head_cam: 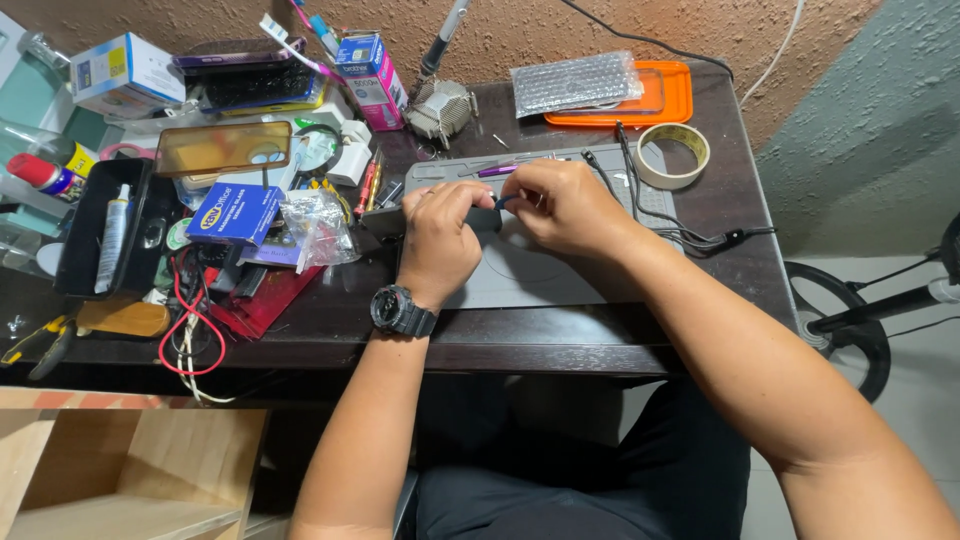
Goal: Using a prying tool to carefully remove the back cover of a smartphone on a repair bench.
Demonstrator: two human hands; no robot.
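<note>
My left hand [438, 238], with a black watch on its wrist, is closed around a small dark device [486, 218] over the grey work mat [520, 280]. Close beside it, my right hand [565, 205] pinches a thin blue tool [505, 201] whose tip rests against the device's edge. Most of the device is hidden under my fingers. A purple-handled tool [497, 171] lies on the mat's far rim, just beyond my knuckles.
Clutter fills the left of the dark table: a black tray [85, 235] with a tube, a blue box [236, 213], red wires [190, 325], pliers [35, 340]. A tape roll [673, 155], orange tray [680, 100], heat sink [442, 108] and black cables [690, 235] sit behind and right.
</note>
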